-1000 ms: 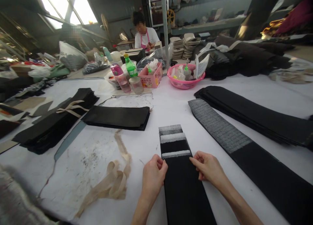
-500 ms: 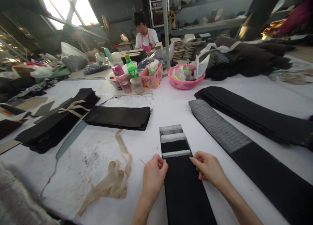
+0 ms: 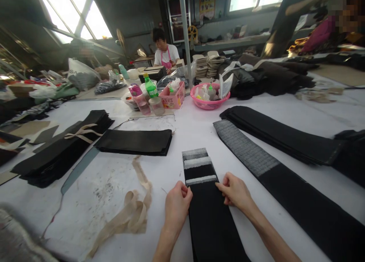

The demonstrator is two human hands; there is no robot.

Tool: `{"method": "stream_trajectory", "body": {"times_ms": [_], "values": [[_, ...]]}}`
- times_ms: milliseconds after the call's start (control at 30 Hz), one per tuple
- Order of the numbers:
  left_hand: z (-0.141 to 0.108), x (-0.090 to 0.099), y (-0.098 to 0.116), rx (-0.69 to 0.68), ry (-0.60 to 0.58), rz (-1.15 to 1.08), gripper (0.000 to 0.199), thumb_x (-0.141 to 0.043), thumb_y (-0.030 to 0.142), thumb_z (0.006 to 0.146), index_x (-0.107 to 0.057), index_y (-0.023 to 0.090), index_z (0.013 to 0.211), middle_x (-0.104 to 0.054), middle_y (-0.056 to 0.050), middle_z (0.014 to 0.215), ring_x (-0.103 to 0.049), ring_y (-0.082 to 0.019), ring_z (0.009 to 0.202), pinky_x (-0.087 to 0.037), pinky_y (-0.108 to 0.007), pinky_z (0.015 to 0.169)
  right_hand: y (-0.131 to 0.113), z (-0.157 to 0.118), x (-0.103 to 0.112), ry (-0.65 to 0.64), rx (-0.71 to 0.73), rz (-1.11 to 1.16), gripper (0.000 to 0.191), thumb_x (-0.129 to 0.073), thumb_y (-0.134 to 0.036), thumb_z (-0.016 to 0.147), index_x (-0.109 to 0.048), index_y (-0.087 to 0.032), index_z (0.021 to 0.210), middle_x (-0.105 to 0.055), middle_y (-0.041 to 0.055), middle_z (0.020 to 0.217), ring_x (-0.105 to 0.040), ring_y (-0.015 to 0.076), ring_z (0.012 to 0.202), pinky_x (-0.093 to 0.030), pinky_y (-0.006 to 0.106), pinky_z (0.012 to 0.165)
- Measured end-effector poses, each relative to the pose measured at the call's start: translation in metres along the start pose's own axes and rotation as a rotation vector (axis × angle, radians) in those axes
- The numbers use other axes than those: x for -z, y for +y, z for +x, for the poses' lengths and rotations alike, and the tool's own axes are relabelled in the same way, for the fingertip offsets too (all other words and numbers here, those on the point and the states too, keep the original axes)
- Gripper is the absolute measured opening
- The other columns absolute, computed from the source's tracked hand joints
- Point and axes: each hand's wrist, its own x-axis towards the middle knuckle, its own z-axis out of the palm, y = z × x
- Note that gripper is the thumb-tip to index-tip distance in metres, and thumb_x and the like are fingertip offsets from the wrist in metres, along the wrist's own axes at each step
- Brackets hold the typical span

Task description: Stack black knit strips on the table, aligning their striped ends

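Note:
A stack of long black strips [image 3: 213, 220] lies in front of me, its far end stepped, with grey-white bands across it. My left hand [image 3: 178, 203] pinches the left edge of the top black strip just below the nearest band. On the opposite edge, my right hand [image 3: 234, 191] pinches the same strip at about the same height. To the right lies a fanned set of black strips with a grey patterned end [image 3: 248, 148]. Beyond it rests another black stack [image 3: 279, 132].
At the left are a short black stack [image 3: 134, 142], a tied black bundle [image 3: 65, 148] and a crumpled beige ribbon [image 3: 134, 212]. Farther back stand a pink basin [image 3: 209, 103], a pink box [image 3: 173, 98] and a green bottle [image 3: 150, 86]. People sit or stand beyond the table.
The camera view has tilted up and shifted slightly, so the far window and wall show more. Both hands keep their places at the strip's edges.

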Motion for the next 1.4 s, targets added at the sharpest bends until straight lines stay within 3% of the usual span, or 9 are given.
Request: {"method": "stream_trajectory", "body": {"times_ms": [300, 367, 500, 633, 733, 867, 1067, 1200, 1400], "values": [[-0.011, 0.007, 0.006, -0.009, 0.079, 0.241, 0.010, -0.052, 0.031, 0.088, -0.048, 0.021, 0.086, -0.055, 0.005, 0.060, -0.054, -0.014, 0.056, -0.029, -0.024, 0.053, 0.003, 0.000, -0.001, -0.028, 0.054, 0.062, 0.018, -0.051, -0.034, 0.087, -0.040, -0.022, 0.078, -0.059, -0.0075, 0.052, -0.060, 0.0115, 0.038, -0.034, 0.015, 0.033], [-0.014, 0.008, 0.009, -0.110, 0.112, 0.341, 0.005, -0.049, 0.025, 0.090, -0.051, 0.021, 0.093, -0.058, 0.002, 0.071, -0.057, -0.015, 0.064, -0.034, -0.026, 0.057, 0.003, 0.001, 0.000, -0.040, 0.048, 0.083, 0.016, -0.051, -0.034, 0.087, -0.041, -0.022, 0.081, -0.059, -0.0076, 0.053, -0.060, 0.0121, 0.038, -0.034, 0.015, 0.033], [-0.018, 0.004, 0.015, -0.488, 0.123, 0.506, 0.030, -0.048, 0.012, 0.089, -0.053, 0.026, 0.116, -0.056, -0.003, 0.099, -0.054, -0.020, 0.092, -0.042, -0.031, 0.078, -0.004, -0.009, 0.006, 0.004, 0.067, -0.023, 0.009, -0.048, -0.030, 0.088, -0.047, -0.021, 0.087, -0.060, -0.0065, 0.056, -0.060, 0.0125, 0.042, -0.038, 0.019, 0.039], [-0.018, 0.000, 0.016, -0.620, 0.105, 0.616, 0.042, -0.051, 0.013, 0.088, -0.048, 0.027, 0.128, -0.053, -0.005, 0.101, -0.051, -0.023, 0.094, -0.043, -0.036, 0.080, -0.018, -0.030, 0.003, 0.307, 0.435, -0.442, 0.020, -0.046, -0.023, 0.091, -0.060, -0.025, 0.106, -0.068, 0.0026, 0.088, -0.065, 0.0178, 0.077, -0.048, 0.028, 0.066], [-0.017, 0.001, 0.012, -0.647, 0.101, 0.646, 0.044, -0.051, 0.014, 0.089, -0.046, 0.026, 0.131, -0.054, -0.006, 0.105, -0.051, -0.023, 0.096, -0.043, -0.038, 0.080, -0.018, -0.039, -0.009, 0.316, 0.721, -0.611, 0.032, -0.048, -0.017, 0.091, -0.059, -0.029, 0.119, -0.059, 0.0060, 0.124, -0.054, 0.0229, 0.113, -0.045, 0.035, 0.091], [-0.018, 0.007, 0.004, -0.656, 0.077, 0.630, 0.042, -0.049, 0.013, 0.090, -0.045, 0.021, 0.131, -0.054, -0.007, 0.110, -0.050, -0.023, 0.098, -0.044, -0.038, 0.081, 0.003, -0.036, -0.014, 0.324, 0.749, -0.720, 0.038, -0.052, -0.018, 0.091, -0.054, -0.029, 0.128, -0.048, 0.0056, 0.139, -0.040, 0.0255, 0.130, -0.038, 0.042, 0.102], [-0.015, 0.009, -0.007, -0.598, 0.112, 0.472, 0.043, -0.046, 0.006, 0.087, -0.051, 0.025, 0.126, -0.052, -0.006, 0.116, -0.049, -0.023, 0.107, -0.043, -0.039, 0.091, 0.022, -0.035, 0.020, 0.369, 0.641, -0.675, 0.027, -0.054, -0.028, 0.091, -0.063, -0.027, 0.117, -0.054, 0.0080, 0.131, -0.047, 0.0275, 0.122, -0.044, 0.043, 0.095], [-0.005, 0.017, -0.004, -0.573, 0.062, 0.275, 0.028, -0.046, 0.009, 0.088, -0.061, 0.024, 0.106, -0.055, -0.004, 0.104, -0.052, -0.019, 0.099, -0.046, -0.034, 0.088, -0.009, -0.027, 0.025, 0.319, 0.708, -0.531, 0.022, -0.054, -0.025, 0.091, -0.065, -0.026, 0.110, -0.061, 0.0047, 0.117, -0.054, 0.0224, 0.110, -0.045, 0.036, 0.091], [0.013, 0.030, 0.007, -0.511, -0.062, 0.222, 0.007, -0.055, 0.018, 0.086, -0.060, 0.022, 0.084, -0.055, 0.000, 0.091, -0.055, -0.014, 0.082, -0.045, -0.025, 0.074, -0.050, 0.001, 0.001, 0.125, 0.771, -0.644, 0.011, -0.065, -0.018, 0.083, -0.065, -0.023, 0.092, -0.063, 0.0028, 0.096, -0.056, 0.0211, 0.094, -0.043, 0.032, 0.078]]}}
